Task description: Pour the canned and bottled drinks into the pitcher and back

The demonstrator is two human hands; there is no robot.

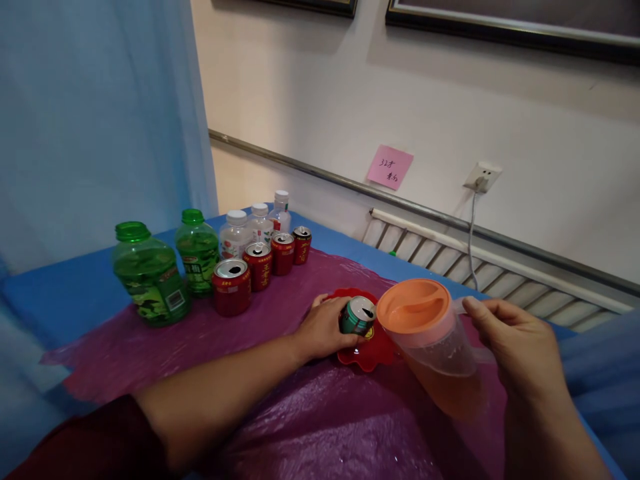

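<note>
My left hand (323, 328) is wrapped round a green open can (357, 315) that stands on a red scalloped plate (367, 352). My right hand (510, 347) grips the handle of a clear plastic pitcher (440, 353) with an orange lid (414, 305). The pitcher is tilted to the left, its lid close beside the can's top, and it holds an orange-tinted liquid. Both stand over a purple plastic sheet (300, 413) on a blue-covered table.
At the back left stand two green bottles (150, 273), several red open cans (231, 287) and three white-capped clear bottles (235, 233) in rows. A radiator (500, 273), a wall socket (483, 177) with a cable and a pink note (390, 167) are behind. A blue curtain (100, 113) hangs left.
</note>
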